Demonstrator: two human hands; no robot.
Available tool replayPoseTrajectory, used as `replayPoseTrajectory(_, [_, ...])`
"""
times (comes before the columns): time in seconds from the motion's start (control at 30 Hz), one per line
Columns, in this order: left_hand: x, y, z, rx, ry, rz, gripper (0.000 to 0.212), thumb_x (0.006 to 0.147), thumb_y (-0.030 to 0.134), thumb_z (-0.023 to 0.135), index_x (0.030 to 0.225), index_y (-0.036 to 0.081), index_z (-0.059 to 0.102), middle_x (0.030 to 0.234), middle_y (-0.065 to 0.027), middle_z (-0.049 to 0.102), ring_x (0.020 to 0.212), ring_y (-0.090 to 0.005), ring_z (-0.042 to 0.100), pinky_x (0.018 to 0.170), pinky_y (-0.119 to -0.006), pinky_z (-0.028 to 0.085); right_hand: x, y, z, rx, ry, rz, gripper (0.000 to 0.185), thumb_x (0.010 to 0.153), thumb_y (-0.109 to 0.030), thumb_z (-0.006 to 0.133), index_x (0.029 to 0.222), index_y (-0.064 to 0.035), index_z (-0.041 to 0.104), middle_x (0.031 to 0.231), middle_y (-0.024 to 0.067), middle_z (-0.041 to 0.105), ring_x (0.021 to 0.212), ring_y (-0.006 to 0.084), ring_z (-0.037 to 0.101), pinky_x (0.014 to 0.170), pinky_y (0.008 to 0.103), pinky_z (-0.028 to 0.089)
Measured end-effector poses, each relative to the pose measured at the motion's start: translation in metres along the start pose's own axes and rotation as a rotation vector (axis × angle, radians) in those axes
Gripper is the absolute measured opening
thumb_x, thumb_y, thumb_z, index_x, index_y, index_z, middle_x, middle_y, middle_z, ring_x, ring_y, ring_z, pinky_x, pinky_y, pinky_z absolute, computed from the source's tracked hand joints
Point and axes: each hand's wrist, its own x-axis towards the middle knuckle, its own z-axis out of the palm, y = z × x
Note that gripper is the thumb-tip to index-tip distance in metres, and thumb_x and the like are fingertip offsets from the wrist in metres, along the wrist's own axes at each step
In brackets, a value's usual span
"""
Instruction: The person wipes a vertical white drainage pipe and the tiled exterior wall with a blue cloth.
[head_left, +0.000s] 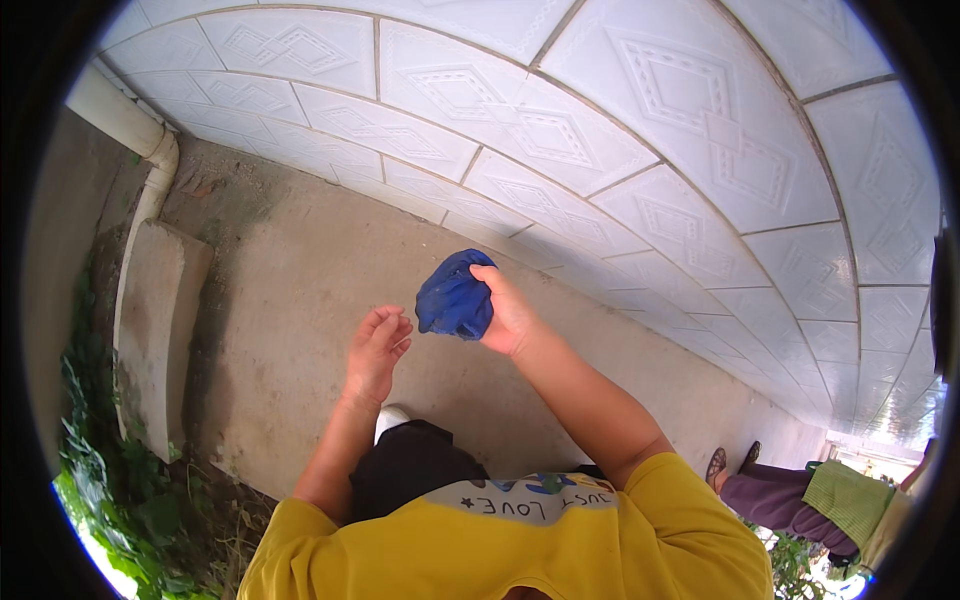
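Note:
A crumpled blue cloth (453, 298) is bunched up in my right hand (510, 315), in front of my body. My right thumb lies over its upper edge, while the other fingers are hidden behind or under it. Just to the left of the cloth, my left hand (381, 337) is raised with fingers curled and slightly apart. Nothing shows in it, and a small gap separates its fingertips from the cloth.
A white tiled wall (510, 120) rises ahead and along my right, above a concrete floor (300, 277). At left are a concrete slab (157, 322), a drainpipe (154, 150) and leafy plants (135, 487). Another person in purple trousers (780, 502) stands at lower right.

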Motion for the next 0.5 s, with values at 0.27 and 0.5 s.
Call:
replayPoseTrajectory(0.27, [-0.001, 0.002, 0.027, 0.465, -0.231, 0.426, 0.048, 0.08, 0.021, 0.064, 0.121, 0.005, 0.043, 0.119, -0.0077, 0.047, 0.116, -0.022, 0.043, 0.094, -0.037, 0.037, -0.035, 0.003, 0.014, -0.249, -0.016, -0.155, 0.026, 0.082, -0.018, 0.057, 0.102, -0.0016, 0.053, 0.101, 0.01, 0.059, 0.091, 0.0191, 0.057, 0.079, 0.0334, 0.046])
replayPoseTrajectory(0.5, [0.013, 0.002, 0.03, 0.081, -0.444, 0.047, 0.04, 0.082, 0.025, 0.062, 0.115, 0.005, 0.049, 0.109, -0.0059, 0.055, 0.101, -0.0152, 0.052, 0.088, -0.029, 0.04, -0.042, -0.004, 0.004, -1.397, 0.122, -0.569, 0.023, 0.085, -0.022, 0.058, 0.086, 0.0009, 0.058, 0.074, 0.0015, 0.058, 0.066, 0.0066, 0.05, 0.058, 0.0244, 0.043])
